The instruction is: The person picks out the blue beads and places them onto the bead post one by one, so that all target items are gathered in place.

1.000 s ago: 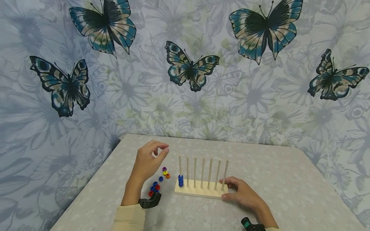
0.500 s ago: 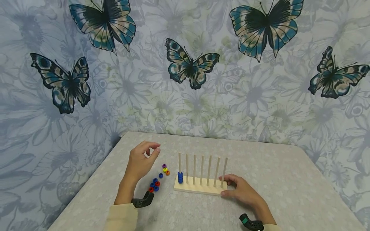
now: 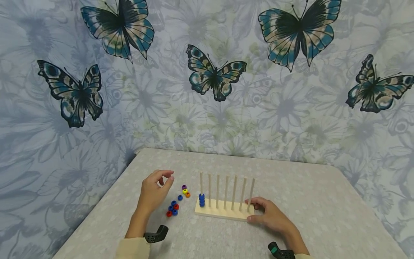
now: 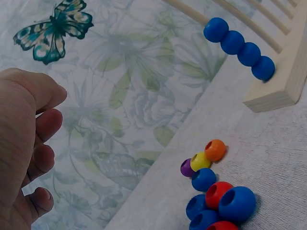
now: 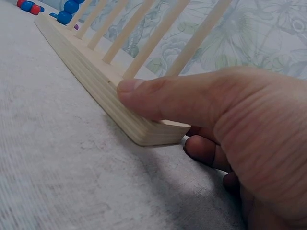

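Observation:
A wooden peg board (image 3: 223, 214) with a row of upright pegs stands on the table. Several blue beads (image 3: 202, 200) are stacked on its leftmost peg. My right hand (image 3: 273, 216) grips the board's right end, thumb (image 5: 144, 98) on the front edge and the other fingers behind. Left of the loose beads, my left hand (image 3: 153, 190) hovers with fingers loosely curled and nothing between them. Nearest to it lie a purple bead (image 3: 184, 187), a yellow bead (image 3: 185, 191) and an orange bead (image 4: 216, 150). Closer to me lie several blue beads (image 4: 237, 204) and red beads (image 3: 169, 213).
The table (image 3: 323, 216) has a pale patterned cover and ends at a wall hanging (image 3: 213, 126) printed with butterflies. Black wrist cameras sit on both wrists, the left one (image 3: 156, 234) just below the loose beads in the head view.
My left hand has drawn back to the left and down, away from the pegs, uncovering the lower loose beads. My right hand keeps its hold on the board's end.

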Demonstrator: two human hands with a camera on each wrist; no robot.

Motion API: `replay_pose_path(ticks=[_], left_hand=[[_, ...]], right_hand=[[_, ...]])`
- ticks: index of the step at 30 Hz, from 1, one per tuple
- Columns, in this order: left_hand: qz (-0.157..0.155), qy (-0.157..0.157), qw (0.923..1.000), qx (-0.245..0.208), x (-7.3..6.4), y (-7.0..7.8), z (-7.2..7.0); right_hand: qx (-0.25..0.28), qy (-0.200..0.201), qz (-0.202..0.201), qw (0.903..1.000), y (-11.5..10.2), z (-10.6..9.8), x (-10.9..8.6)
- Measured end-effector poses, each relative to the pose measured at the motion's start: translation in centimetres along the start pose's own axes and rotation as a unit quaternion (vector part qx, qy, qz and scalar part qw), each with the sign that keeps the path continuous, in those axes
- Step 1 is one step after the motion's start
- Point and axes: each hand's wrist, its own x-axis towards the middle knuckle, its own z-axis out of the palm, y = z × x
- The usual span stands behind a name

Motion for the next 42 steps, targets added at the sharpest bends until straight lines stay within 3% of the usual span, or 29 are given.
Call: replay_pose_path(ticks=[8,19,26,32,42], left_hand=[[-0.024,-0.012,0.9996,0.006,-0.9,-0.9,0.8],[-0.108,-0.097,0.9891,0.024,-2.0,-1.7,2.3],[-0.137,-0.135,0.9806,0.035,-2.4,-1.8,2.9],[-0.146,-0.159,0.9752,0.047,-2.5,-2.0,3.4],[-0.134,-0.179,0.9694,0.101,-2.8,-2.3,4.0]], right_hand=[[0.0,0.002,0.01,1.0,0.2,0.0,0.0],[-0.003,-0.006,0.004,1.0,0.3,0.1,-0.6],[-0.01,-0.002,0.009,0.9999,0.2,0.1,-0.4],[-0.013,-0.001,0.006,0.9999,0.1,0.0,-0.3],[-0.004,0.001,-0.01,0.9999,0.0,0.0,0.0]])
